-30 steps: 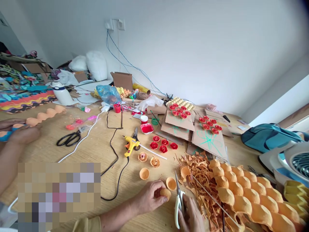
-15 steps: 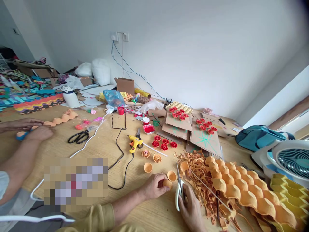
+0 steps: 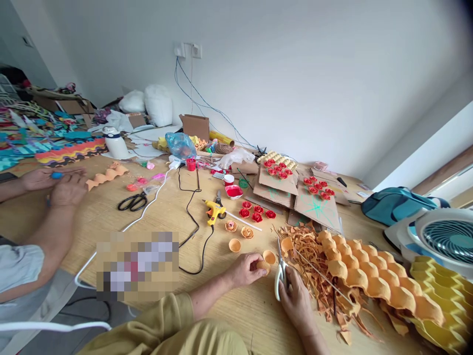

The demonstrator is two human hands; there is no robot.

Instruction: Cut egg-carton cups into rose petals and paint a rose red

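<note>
Between the thumb and fingers of my left hand (image 3: 247, 268) is a small orange egg-carton cup (image 3: 263, 266). Another orange cup (image 3: 269, 256) sits right behind it. My right hand (image 3: 295, 296) grips white-handled scissors (image 3: 281, 276), whose blades point away from me and look nearly closed. Just right of the blades lies one more cup (image 3: 286, 245), against a heap of orange carton scraps (image 3: 314, 271). A loose cup (image 3: 235, 245) stands left, near two unpainted carton roses (image 3: 247, 232). Several red-painted roses (image 3: 256, 217) are grouped beyond them.
An orange egg tray (image 3: 377, 276) and a yellow one (image 3: 439, 291) are at right, beside a fan (image 3: 451, 239). A yellow glue gun (image 3: 214, 212) with a black cord lies ahead, near red paint (image 3: 234, 191). At left, another person's hands (image 3: 68, 190) work near black scissors (image 3: 133, 201).
The view has shifted slightly, moving the scene across the frame. My hands keep their holds on the cup and scissors. The other person's hands have changed position.
</note>
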